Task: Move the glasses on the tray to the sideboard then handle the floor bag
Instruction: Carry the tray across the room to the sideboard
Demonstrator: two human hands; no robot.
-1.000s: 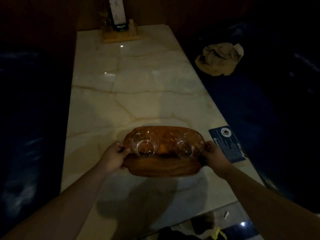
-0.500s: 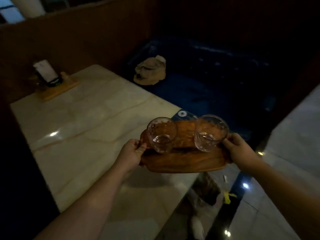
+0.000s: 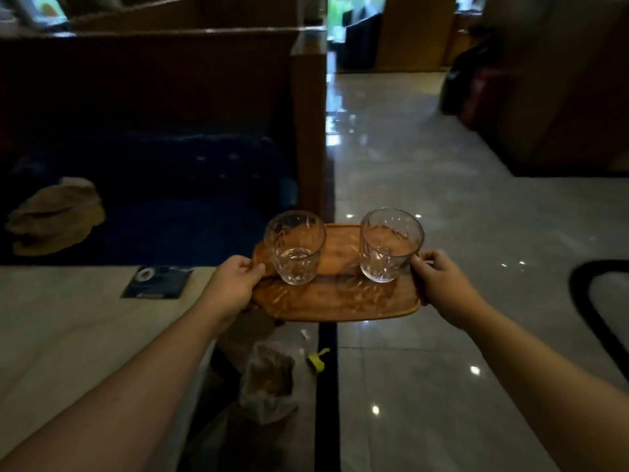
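There is only one view, so no part of the scene is shared with another. The camera sits on the person's head and looks forward and down along both forearms. It is a wide-angle lens, and straight lines bend near the edges. The left hand [image 3: 235, 284] and the right hand [image 3: 439, 284] are near the camera, a little below the middle, holding the tray [image 3: 337, 298] between them. The corner of the table [image 3: 68, 335] fills the lower left. The tiled floor [image 3: 442, 369] is seen below and on the right, running far ahead toward the bright opening at the top.
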